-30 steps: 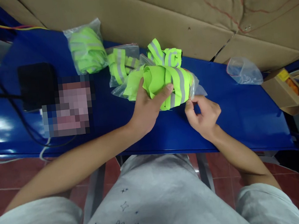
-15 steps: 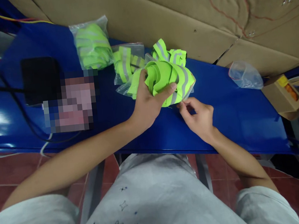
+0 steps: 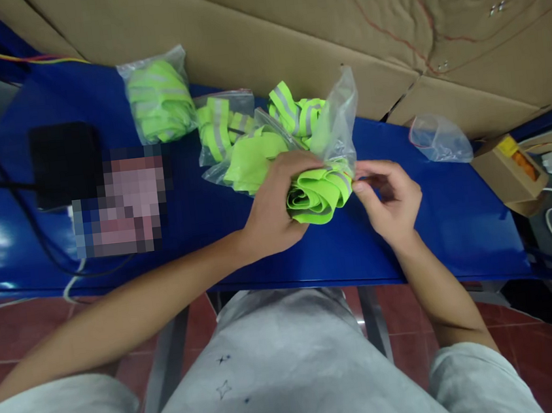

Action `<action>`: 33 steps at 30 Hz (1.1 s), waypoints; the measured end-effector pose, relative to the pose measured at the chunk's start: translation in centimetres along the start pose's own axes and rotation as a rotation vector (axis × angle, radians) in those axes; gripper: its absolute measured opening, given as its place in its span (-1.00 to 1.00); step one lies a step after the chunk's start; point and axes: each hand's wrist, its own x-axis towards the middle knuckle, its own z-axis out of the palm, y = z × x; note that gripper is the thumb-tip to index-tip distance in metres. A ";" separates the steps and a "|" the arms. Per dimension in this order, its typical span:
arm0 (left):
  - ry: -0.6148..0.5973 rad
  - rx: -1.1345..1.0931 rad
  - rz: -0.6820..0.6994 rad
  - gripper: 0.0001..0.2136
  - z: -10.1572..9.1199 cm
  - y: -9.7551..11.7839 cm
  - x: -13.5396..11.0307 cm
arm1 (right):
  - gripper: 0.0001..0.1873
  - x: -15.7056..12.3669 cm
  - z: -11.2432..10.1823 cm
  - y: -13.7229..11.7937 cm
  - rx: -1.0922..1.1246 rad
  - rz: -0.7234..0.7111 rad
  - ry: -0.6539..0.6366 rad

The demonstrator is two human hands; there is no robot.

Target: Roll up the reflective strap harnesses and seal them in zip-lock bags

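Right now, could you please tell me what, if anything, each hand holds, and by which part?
The left hand grips the rolled lime bundle by its left side; the right hand appears to pinch the edge of the clear bag.

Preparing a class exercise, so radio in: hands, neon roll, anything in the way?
Left hand gripping neon roll. Right hand apparently pinching clear bag. Bagged neon strips crowding behind left hand.

dim, soft light; white glare on the blue tabletop [image 3: 459,220] at far left; slight blur throughout; pixelated patch [image 3: 125,202] left of centre.
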 end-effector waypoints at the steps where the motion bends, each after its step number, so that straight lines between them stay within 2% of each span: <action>1: 0.019 -0.003 -0.025 -0.46 0.0 -0.2 0.0 | -0.78 0.0 0.0 -0.1 -0.019 0.009 0.007; 4: 0.074 0.013 -0.071 -0.42 0.0 -0.6 0.0 | -0.87 -0.1 0.3 -0.5 -0.121 -0.025 0.012; 8: 0.067 0.040 -0.016 -0.42 0.0 -0.8 -0.1 | -0.89 -0.2 0.9 -1.0 -0.255 -0.103 0.002; 12: 0.056 0.078 0.023 -0.42 0.0 -0.7 -0.2 | -0.92 -0.6 1.6 -1.2 -0.255 -0.089 0.049; 14: 0.066 0.143 0.093 -0.41 0.0 -0.7 -0.2 | -0.94 -0.8 1.8 -1.2 -0.242 -0.087 0.071; 19: 0.058 0.393 0.389 -0.43 -0.2 -1.0 -0.3 | -0.89 -1.7 2.4 -1.5 -0.162 -0.030 0.033; 23: 0.054 0.452 0.355 -0.55 -0.6 -1.0 -0.2 | -0.92 -2.1 2.8 -1.7 0.002 0.004 0.049; 26: 0.149 0.400 0.345 -0.45 -0.8 -0.5 0.2 | -0.93 -2.2 3.1 -1.1 0.030 -0.006 0.090; 28: 0.190 0.381 0.352 -0.41 -0.8 -0.3 0.5 | -0.85 -2.1 3.1 -0.5 0.046 0.009 0.088; 31: 0.173 0.354 0.434 -0.41 -0.6 -0.3 0.5 | -0.80 -2.0 3.0 0.0 0.029 0.032 0.082; 33: 0.168 0.316 0.420 -0.37 -0.4 -0.5 0.2 | -0.86 -1.8 2.8 0.0 -0.034 -0.004 0.101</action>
